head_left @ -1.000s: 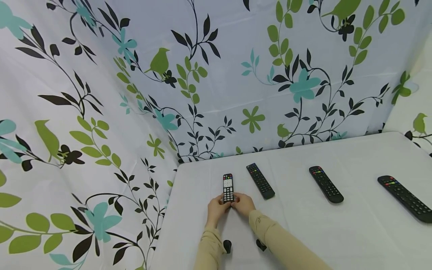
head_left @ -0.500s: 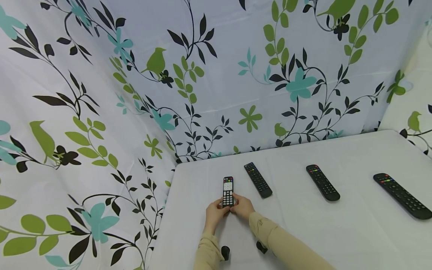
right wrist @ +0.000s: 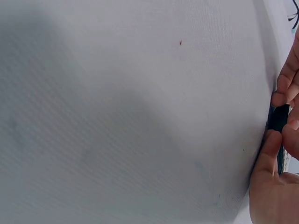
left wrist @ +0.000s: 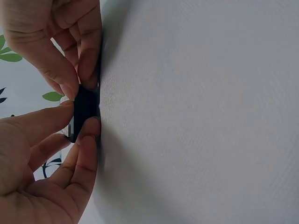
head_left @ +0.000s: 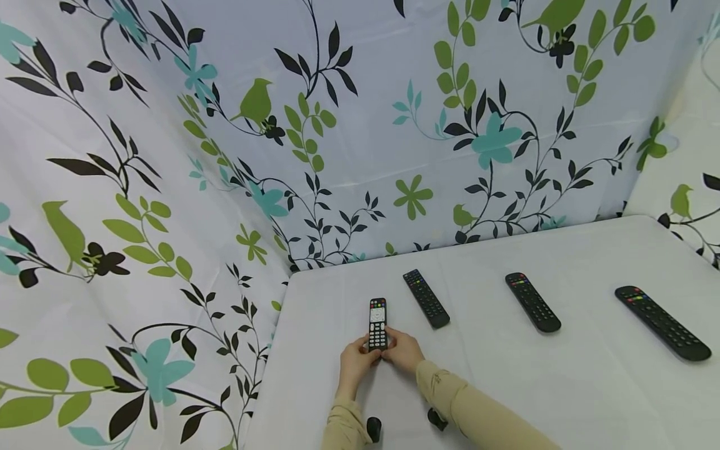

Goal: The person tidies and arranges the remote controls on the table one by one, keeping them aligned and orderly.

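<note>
A slim black remote control [head_left: 378, 315] with white and coloured buttons stands nearly upright in the head view, its far end pointing to the back of the table. My left hand [head_left: 354, 364] pinches its near end from the left, and my right hand [head_left: 406, 351] pinches the same end from the right. In the left wrist view the dark end of the remote control [left wrist: 85, 112] shows between thumbs and fingertips, close over the white cloth. The right wrist view catches only part of the remote control [right wrist: 279, 119] at its edge, partly hidden by fingers.
On the white table [head_left: 478, 387] lie other black remotes: one slanted just right of my hands [head_left: 426, 298], one farther right [head_left: 532, 302], and a larger one at far right [head_left: 662, 323]. A patterned curtain [head_left: 360, 125] borders the back and left.
Both hands have drawn the held remote control a little toward me and slightly nearer the neighbouring remote. The head view has shifted a little; the other remotes stay put on the table.
</note>
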Tool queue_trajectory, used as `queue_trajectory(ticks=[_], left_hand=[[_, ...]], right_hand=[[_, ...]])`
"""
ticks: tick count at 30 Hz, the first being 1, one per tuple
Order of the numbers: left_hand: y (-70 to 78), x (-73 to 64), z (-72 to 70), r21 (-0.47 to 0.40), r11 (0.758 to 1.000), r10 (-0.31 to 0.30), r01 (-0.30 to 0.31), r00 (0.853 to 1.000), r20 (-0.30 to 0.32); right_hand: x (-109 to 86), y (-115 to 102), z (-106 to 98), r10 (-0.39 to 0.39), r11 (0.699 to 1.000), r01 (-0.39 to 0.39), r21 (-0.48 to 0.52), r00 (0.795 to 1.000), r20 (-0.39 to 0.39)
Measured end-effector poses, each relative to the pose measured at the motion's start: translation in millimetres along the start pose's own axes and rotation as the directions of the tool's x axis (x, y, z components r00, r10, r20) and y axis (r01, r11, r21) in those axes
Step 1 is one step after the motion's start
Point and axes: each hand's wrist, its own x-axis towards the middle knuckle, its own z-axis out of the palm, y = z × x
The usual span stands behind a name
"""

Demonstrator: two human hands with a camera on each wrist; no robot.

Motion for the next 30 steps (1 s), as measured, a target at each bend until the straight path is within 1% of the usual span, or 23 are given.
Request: queue_trajectory(ticks=[3, 8, 12, 19, 23, 27, 30], left_hand=[[0.6, -2.5, -0.4, 0.022, 1.000, 0.003, -0.003, 1.000, -0.012], [-0.1, -7.0, 0.6, 0.046, 0.999, -0.011, 0.012, 0.999, -0.030], [-0.1, -8.8, 1.7, 0.049, 0.999, -0.019, 0.022, 0.998, -0.052], [0.7, -9.3, 2.9, 0.023, 1.000, -0.006, 0.008, 0.999, -0.052], [0.3, -9.0, 2.9, 0.039, 0.999, -0.007, 0.009, 0.998, -0.058], [3.2, -10.3, 3.0, 0.066, 0.998, -0.011, 0.017, 0.996, -0.090], [8.9, -12.4, 3.5, 0.107, 0.994, -0.020, 0.035, 0.989, -0.144]], right_hand=[[-3.4, -2.7, -0.8, 0.005, 1.000, -0.005, 0.011, 1.000, -0.001], [-9.4, -4.3, -1.0, 0.006, 1.000, -0.006, 0.010, 1.000, -0.003], [-12.8, -3.8, -0.8, -0.013, 1.000, 0.013, 0.016, 1.000, -0.008], [-14.5, -3.8, -1.1, -0.030, 0.999, 0.031, 0.013, 0.999, -0.013], [-14.4, -4.0, -1.5, -0.036, 0.999, 0.036, -0.004, 0.999, -0.011], [-15.4, -5.9, -5.0, -0.036, 0.999, 0.036, -0.016, 0.999, -0.011], [-14.9, -6.9, -10.7, -0.038, 0.999, 0.037, -0.029, 0.999, -0.033]])
